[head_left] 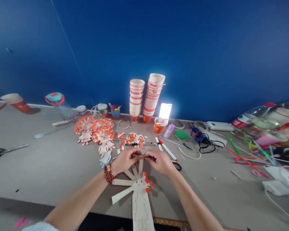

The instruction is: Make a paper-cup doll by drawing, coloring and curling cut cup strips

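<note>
left hand (124,159) + right hand (160,161): fingertips pinching 12 o'clock strip (141,166) of paper doll (141,207) | doll at 6 from hands, straight strips 8 to 12, orange curls (147,190) 1 to 4 | paper scraps (137,138) at 12

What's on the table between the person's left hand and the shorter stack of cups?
In the head view, orange and white paper scraps and a dark pen lie between the left hand and that stack.
</note>
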{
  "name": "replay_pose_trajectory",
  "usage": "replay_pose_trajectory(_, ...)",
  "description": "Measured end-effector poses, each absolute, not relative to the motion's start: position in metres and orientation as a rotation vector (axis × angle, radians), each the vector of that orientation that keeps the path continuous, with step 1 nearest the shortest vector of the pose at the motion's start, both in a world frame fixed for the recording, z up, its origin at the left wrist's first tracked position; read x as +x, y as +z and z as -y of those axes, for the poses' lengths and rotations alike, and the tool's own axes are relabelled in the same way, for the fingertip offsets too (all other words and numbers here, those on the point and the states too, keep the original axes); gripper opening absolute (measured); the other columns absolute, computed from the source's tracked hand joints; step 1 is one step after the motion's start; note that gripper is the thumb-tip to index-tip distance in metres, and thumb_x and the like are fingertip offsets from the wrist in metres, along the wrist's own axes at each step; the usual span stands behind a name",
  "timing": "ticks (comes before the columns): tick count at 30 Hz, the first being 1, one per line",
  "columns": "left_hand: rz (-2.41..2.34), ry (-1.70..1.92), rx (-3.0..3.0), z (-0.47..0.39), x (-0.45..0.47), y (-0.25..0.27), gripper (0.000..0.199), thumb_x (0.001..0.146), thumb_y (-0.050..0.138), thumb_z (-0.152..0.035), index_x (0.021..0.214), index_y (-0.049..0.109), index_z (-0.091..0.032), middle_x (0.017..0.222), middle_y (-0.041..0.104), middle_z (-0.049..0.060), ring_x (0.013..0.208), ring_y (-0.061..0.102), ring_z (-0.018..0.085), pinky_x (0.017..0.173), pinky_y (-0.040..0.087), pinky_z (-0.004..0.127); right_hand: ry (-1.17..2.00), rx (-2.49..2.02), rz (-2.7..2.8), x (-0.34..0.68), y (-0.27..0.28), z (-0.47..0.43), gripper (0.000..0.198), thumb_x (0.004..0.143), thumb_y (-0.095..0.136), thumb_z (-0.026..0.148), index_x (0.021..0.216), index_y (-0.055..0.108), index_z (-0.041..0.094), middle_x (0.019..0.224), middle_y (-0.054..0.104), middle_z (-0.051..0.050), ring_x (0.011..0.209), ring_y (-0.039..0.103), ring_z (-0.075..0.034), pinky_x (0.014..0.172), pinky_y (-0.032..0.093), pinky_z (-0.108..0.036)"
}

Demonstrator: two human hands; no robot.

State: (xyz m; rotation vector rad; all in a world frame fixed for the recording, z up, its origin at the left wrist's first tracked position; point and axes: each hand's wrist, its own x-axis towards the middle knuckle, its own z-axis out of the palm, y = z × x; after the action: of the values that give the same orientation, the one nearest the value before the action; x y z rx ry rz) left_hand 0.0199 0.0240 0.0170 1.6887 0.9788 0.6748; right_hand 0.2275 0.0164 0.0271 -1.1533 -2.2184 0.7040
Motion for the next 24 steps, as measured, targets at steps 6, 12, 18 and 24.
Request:
replay_pose_trajectory(6, -1.107, 0.697, 1.719, -0.0264, 0.0192, 0.0218, 0.043, 0.092, 0.042, -0.049, 0.070, 0.057, -0.016, 0.060, 0.046, -0.002, 0.060, 0.043, 0.012, 0.055, 0.033, 0.022, 0.617, -1.061, 2.235, 0.2252, 0.0234, -0.0161, 0.021, 0.078, 0.055, 0.003, 0.080, 0.065, 0.021, 0.073, 0.065, 0.000, 0.074, 0.057, -0.015, 0.066, 0.039, -0.024)
replay_pose_trajectory(12, -1.057, 0.697, 1.764, -0.0273, 0.0217, 0.0177, 0.037, 0.090, 0.048, -0.046, 0.072, 0.057, -0.016, 0.063, 0.045, -0.003, 0.062, 0.041, 0.012, 0.057, 0.032, 0.021, 0.565, -1.043, 2.259, 0.2241, 0.0238, -0.0148, 0.022, 0.081, 0.054, 0.005, 0.082, 0.067, 0.022, 0.074, 0.066, -0.001, 0.076, 0.058, -0.017, 0.068, 0.041, -0.026)
replay_pose_trajectory(18, -1.086, 0.671, 1.814, -0.0268, 0.0212, 0.0198, 0.036, 0.090, 0.046, -0.043, 0.070, 0.057, -0.016, 0.060, 0.044, -0.003, 0.060, 0.040, 0.012, 0.055, 0.030, 0.022, 0.557, -1.044, 2.282, 0.2241, 0.0274, -0.0152, 0.022, 0.082, 0.053, 0.007, 0.083, 0.068, 0.022, 0.077, 0.067, -0.002, 0.078, 0.059, -0.018, 0.069, 0.043, -0.027)
replay_pose_trajectory(24, -1.093, 0.618, 1.919, -0.0261, 0.0183, 0.0207, 0.036, 0.092, 0.046, -0.041, 0.074, 0.063, -0.015, 0.063, 0.051, -0.001, 0.059, 0.044, 0.012, 0.054, 0.030, 0.022, 0.538, -1.051, 2.292, 0.2241, 0.0265, -0.0153, 0.020, 0.081, 0.055, 0.005, 0.082, 0.067, 0.021, 0.077, 0.067, -0.002, 0.078, 0.059, -0.017, 0.068, 0.042, -0.026)
